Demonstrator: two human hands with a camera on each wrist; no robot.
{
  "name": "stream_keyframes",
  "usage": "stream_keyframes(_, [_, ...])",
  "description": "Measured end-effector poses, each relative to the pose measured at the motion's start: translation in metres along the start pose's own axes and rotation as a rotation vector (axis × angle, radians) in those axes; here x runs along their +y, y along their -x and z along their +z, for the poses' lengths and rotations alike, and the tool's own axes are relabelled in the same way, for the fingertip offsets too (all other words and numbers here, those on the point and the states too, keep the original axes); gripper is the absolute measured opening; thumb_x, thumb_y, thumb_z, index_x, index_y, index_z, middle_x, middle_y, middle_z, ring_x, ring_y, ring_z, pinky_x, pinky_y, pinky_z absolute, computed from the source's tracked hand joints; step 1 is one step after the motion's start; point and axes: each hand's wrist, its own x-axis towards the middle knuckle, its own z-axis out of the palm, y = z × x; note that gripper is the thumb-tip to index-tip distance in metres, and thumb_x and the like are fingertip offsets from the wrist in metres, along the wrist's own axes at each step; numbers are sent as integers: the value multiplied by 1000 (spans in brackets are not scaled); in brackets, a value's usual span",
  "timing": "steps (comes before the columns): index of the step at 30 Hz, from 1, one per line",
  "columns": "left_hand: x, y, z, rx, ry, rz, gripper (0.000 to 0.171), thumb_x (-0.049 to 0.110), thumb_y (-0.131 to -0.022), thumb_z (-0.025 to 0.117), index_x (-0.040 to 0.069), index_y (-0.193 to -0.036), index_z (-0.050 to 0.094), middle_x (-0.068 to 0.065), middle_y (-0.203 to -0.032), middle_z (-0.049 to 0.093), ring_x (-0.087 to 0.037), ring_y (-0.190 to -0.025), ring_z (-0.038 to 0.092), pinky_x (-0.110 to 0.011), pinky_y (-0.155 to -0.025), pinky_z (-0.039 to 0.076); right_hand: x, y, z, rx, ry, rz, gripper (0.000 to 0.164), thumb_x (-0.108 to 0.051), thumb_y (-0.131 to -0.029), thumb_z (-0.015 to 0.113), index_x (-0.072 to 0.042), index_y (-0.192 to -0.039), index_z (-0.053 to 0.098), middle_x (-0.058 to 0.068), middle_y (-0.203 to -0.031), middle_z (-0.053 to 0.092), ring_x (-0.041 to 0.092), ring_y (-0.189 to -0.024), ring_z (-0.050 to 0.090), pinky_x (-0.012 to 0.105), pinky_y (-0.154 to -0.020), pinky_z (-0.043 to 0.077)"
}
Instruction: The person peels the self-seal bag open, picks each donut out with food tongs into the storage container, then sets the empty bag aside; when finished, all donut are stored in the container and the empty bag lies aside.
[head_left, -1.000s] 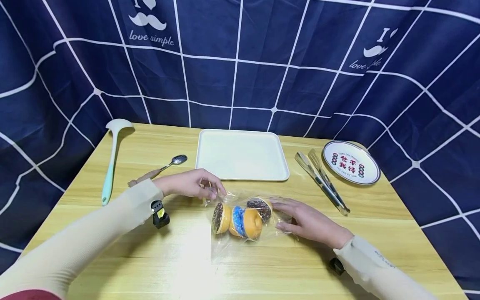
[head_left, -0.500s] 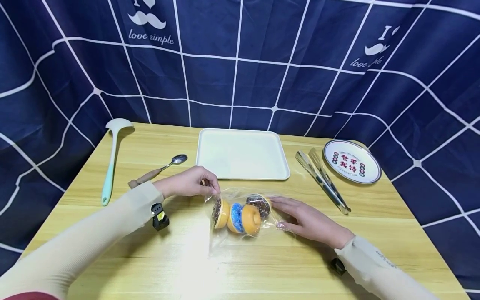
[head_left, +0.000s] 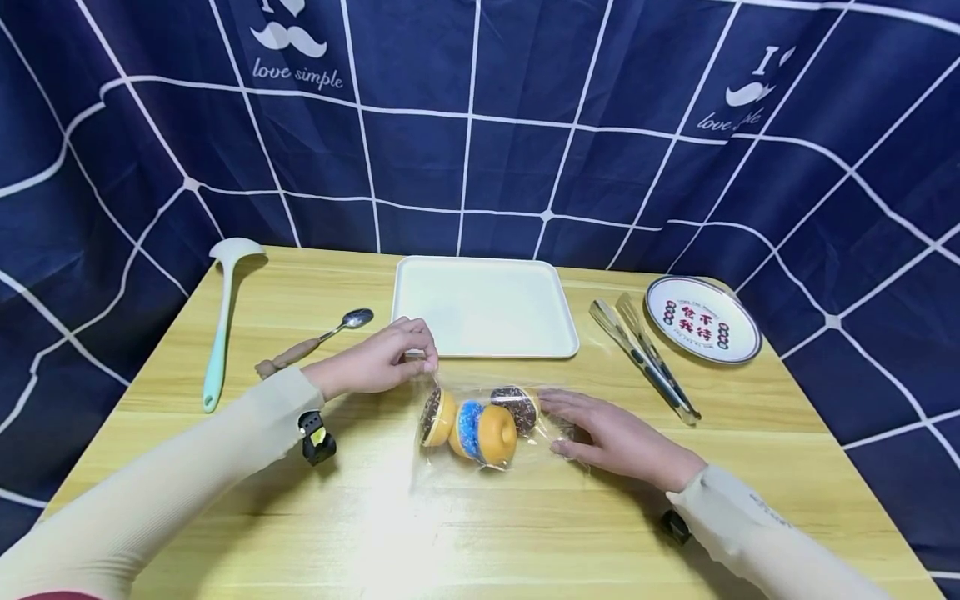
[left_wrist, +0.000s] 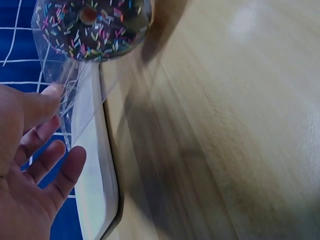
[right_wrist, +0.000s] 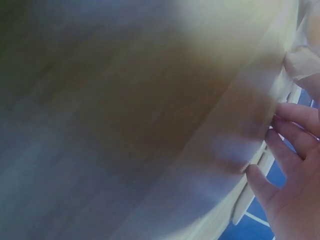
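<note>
A clear plastic bag [head_left: 457, 475] with several doughnuts in it lies on the table. Inside are a blue-iced doughnut [head_left: 469, 429], a plain orange-brown one [head_left: 497, 435] and chocolate-iced ones at either end, such as the right one [head_left: 516, 406]. My left hand [head_left: 386, 357] pinches the bag's left end, lifting the film; in the left wrist view the sprinkled doughnut [left_wrist: 95, 30] hangs near the thumb. My right hand [head_left: 618, 437] rests at the bag's right end, fingers fairly straight, with the thumb against the film [right_wrist: 305, 65] in the right wrist view.
Behind the bag lies a white tray [head_left: 483, 308]. Tongs [head_left: 645, 358] and a round plate [head_left: 703, 350] are on the right. On the left are a spoon [head_left: 315, 340] and a ladle [head_left: 223, 325]. A dark blue checked cloth [head_left: 510, 167] stands around the table.
My left hand has risen a little, away from the doughnuts, drawing the bag's end up. The doughnuts have shifted slightly left and back. My right hand has hardly moved.
</note>
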Motion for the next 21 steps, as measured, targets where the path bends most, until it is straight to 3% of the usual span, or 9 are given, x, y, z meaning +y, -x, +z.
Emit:
stream_keyframes(4, [-3,0,-1,11,-15,-12,7,10,-103,63,8,-98,68,-3,-99,68,-15,-93,57,-33,-84,52,-1,-2,-1,-5,8,-2,61,-40,-102,67,-9,-152,53,10,-162,49,34,-150,47,54,-122,40])
stream_keyframes(10, [-6,2,1,34,-27,-37,9,7,-104,61,7,-96,65,-5,-96,70,-18,-94,63,-41,-89,55,-3,-4,-3,-21,11,34,60,-39,-102,67,-9,-153,53,12,-159,52,35,-149,49,55,-121,40])
stream_keyframes(15, [-6,1,0,81,-42,-17,9,4,-103,61,6,-94,64,-7,-93,70,-22,-93,64,-47,-90,55,-4,-7,-3,-13,27,25,62,-40,-103,66,-9,-155,50,11,-160,51,34,-149,49,54,-122,41])
stream_keyframes(21, [-6,4,-3,95,-40,-41,10,2,-100,63,6,-91,65,-6,-88,68,-17,-86,58,-36,-83,52,-5,-11,-3,-14,34,4,63,-40,-103,66,-9,-155,50,10,-163,48,33,-150,48,53,-122,41])
